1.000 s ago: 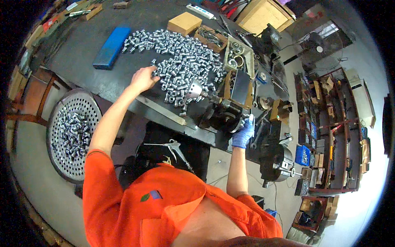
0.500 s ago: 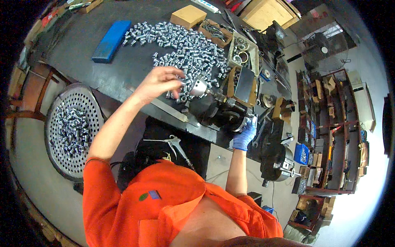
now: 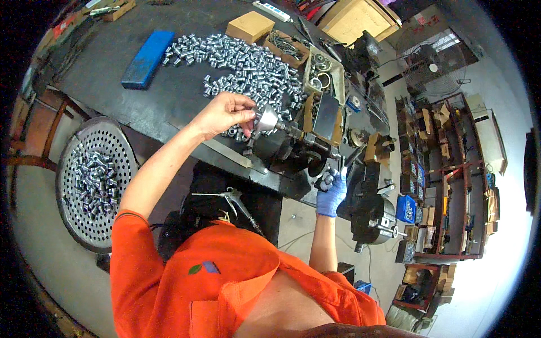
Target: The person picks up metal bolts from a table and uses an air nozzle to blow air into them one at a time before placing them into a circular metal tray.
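Note:
My bare left hand [image 3: 231, 116] is at the open end of a silver cone-shaped chuck [image 3: 267, 119], thumb and fingers pinched together. Whatever lies between the fingertips is hidden. The chuck sits on the shaft of a dark bench machine [image 3: 287, 151] at the table's near edge. At the machine's right end, my right hand [image 3: 331, 197], in a blue-and-white glove, is curled at a handle [image 3: 338, 162]; the fingers partly cover it. Behind the chuck a wide heap of short shiny metal sleeves [image 3: 248, 65] spreads over the dark table.
A blue block-shaped box [image 3: 147, 60] lies left of the heap. More sleeves fill a perforated round metal tray [image 3: 125, 147] at left. Open boxes of parts [image 3: 337, 76] stand behind the machine. An air gun [image 3: 234, 197] hangs below the table edge. A vise-like machine [image 3: 375, 217] stands at right.
My left hand has come right against the chuck's end, its fingers closing together. My right hand has shifted down toward me at the handle. The whole view has slid slightly.

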`<action>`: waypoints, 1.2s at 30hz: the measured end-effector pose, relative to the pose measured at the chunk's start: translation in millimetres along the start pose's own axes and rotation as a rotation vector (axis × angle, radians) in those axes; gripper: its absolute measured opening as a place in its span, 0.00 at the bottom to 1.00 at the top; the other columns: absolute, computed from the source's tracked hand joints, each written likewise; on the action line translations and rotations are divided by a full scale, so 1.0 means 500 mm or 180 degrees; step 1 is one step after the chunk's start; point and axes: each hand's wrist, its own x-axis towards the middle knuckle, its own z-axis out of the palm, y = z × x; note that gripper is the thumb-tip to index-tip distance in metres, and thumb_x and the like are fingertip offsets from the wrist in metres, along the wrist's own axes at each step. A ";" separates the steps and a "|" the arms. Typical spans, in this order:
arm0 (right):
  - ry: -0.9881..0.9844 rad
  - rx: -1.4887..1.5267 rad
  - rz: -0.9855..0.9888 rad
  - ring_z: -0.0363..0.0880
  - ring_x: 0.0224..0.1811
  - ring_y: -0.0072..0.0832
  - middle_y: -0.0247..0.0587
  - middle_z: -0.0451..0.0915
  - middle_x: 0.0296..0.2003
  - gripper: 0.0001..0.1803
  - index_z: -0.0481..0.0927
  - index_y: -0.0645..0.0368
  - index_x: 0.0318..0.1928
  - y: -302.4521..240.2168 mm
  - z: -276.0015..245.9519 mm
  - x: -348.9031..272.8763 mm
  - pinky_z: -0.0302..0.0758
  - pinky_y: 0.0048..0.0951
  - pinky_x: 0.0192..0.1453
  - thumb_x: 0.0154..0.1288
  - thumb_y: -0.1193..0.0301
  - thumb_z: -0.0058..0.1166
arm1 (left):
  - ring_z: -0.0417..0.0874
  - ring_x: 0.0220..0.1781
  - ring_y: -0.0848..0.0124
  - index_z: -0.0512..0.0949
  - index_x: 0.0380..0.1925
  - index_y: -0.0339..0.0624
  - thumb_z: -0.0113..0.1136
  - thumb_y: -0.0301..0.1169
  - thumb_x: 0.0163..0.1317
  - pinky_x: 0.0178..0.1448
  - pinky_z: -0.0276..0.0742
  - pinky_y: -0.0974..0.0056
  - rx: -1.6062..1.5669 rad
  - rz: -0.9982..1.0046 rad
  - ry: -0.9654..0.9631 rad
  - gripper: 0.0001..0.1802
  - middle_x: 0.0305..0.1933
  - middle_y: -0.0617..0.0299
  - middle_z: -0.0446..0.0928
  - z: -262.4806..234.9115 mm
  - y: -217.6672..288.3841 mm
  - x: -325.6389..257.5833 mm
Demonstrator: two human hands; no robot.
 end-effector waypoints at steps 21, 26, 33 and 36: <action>-0.0384 -0.0131 -0.0164 0.56 0.08 0.16 0.30 0.66 0.12 0.22 0.74 0.59 0.25 -0.098 0.046 -0.029 0.53 0.17 0.10 0.64 0.52 0.46 | 0.79 0.30 0.73 0.74 0.38 0.31 0.53 0.21 0.56 0.38 0.75 0.69 0.0066 0.0253 0.0136 0.10 0.30 0.60 0.77 0.015 0.006 -0.004; -0.0188 -0.0376 -0.0529 0.52 0.09 0.15 0.27 0.60 0.12 0.25 0.72 0.59 0.23 -0.139 0.118 0.065 0.47 0.17 0.10 0.63 0.49 0.44 | 0.79 0.31 0.73 0.74 0.38 0.31 0.55 0.20 0.55 0.36 0.76 0.70 0.0260 0.0251 0.0252 0.10 0.32 0.58 0.78 0.007 0.004 -0.005; 0.0049 -0.0506 -0.0085 0.53 0.07 0.16 0.25 0.61 0.11 0.23 0.73 0.53 0.22 -0.036 0.076 0.244 0.50 0.19 0.09 0.61 0.47 0.47 | 0.80 0.33 0.71 0.75 0.39 0.30 0.58 0.20 0.53 0.40 0.76 0.68 0.0179 0.0139 0.0261 0.12 0.33 0.57 0.78 0.003 0.003 0.001; -0.0114 -0.0514 0.0279 0.70 0.17 0.23 0.30 0.74 0.19 0.20 0.75 0.55 0.27 0.028 0.002 0.253 0.70 0.23 0.23 0.62 0.51 0.47 | 0.80 0.33 0.71 0.75 0.38 0.30 0.58 0.20 0.53 0.40 0.77 0.67 0.0139 0.0190 0.0219 0.11 0.32 0.57 0.78 0.004 0.002 0.004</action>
